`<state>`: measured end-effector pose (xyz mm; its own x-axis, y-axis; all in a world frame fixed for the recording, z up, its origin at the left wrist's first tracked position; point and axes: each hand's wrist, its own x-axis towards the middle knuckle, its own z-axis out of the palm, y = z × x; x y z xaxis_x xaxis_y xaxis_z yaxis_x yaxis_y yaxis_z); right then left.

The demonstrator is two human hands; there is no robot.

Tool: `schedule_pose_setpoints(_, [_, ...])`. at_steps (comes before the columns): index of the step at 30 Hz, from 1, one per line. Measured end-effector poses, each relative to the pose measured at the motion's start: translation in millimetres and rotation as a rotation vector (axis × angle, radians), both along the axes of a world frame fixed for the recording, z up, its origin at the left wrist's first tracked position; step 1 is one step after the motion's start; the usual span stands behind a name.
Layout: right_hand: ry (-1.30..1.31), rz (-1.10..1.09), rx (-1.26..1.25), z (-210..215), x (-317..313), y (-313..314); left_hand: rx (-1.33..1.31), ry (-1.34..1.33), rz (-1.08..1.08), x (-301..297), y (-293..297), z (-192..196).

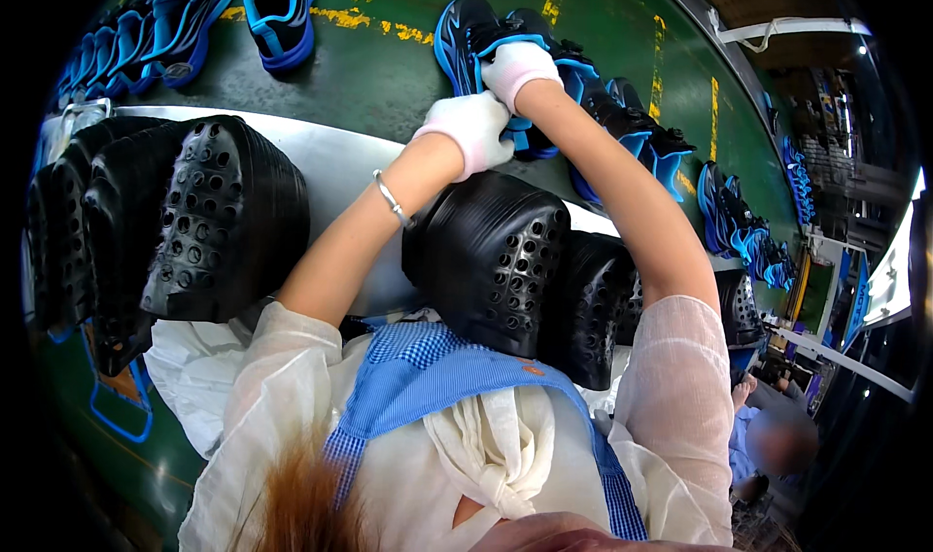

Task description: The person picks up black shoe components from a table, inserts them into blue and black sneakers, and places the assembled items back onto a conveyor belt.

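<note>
A green conveyor belt [389, 76] carries blue-and-black shoes past a grey counter [340, 168]. At twelve o'clock, the left hand [468, 130] and right hand [515, 69], both gloved, close on one shoe [476, 32]. Black soles [496, 256] are stacked below. A firm two-handed grip probably keeps it steady.

Shoe [476, 32] on belt [389, 76], behind soles [496, 260]

Shoe [476, 29] partly hidden behind gloved hands; right hand [515, 66] grip probably closed, unclear.
</note>
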<state>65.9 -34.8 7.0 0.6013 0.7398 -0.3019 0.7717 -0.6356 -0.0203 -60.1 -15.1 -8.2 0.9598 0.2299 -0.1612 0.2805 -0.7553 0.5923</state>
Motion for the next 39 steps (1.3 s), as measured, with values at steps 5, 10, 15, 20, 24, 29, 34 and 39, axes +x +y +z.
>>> schedule_pose_setpoints(5, [0.094,0.077,-0.07,0.4,-0.6,5.7,-0.028,0.187,-0.107,20.6,17.5,-14.6])
schedule_pose_setpoints(10, [0.015,0.16,-0.012,-24.0,12.1,13.8,-0.134,0.271,-0.103,28.7,20.6,-11.1])
schedule_pose_setpoints(15, [-0.054,0.319,-0.082,-14.3,1.5,16.3,0.026,-0.013,-0.108,21.4,24.4,-48.3])
schedule_pose_setpoints(20, [-0.103,0.282,-0.024,24.1,-25.2,9.5,-0.161,0.208,-0.047,18.4,28.4,-22.2])
schedule_pose_setpoints(24, [-0.117,0.276,0.128,16.1,-10.7,3.8,-0.068,0.289,-0.057,30.0,24.3,-19.8])
schedule_pose_setpoints(29, [0.069,0.568,0.17,56.9,-12.2,-31.3,-0.07,0.303,0.067,20.3,17.9,-9.0])
schedule_pose_setpoints(34, [0.104,0.551,0.358,137.5,-53.4,-148.2,-0.108,0.314,0.05,17.4,31.5,-11.0])
schedule_pose_setpoints(39, [0.211,0.297,0.492,170.6,-105.3,-271.2,0.158,0.112,0.098,-9.4,63.8,-3.9])
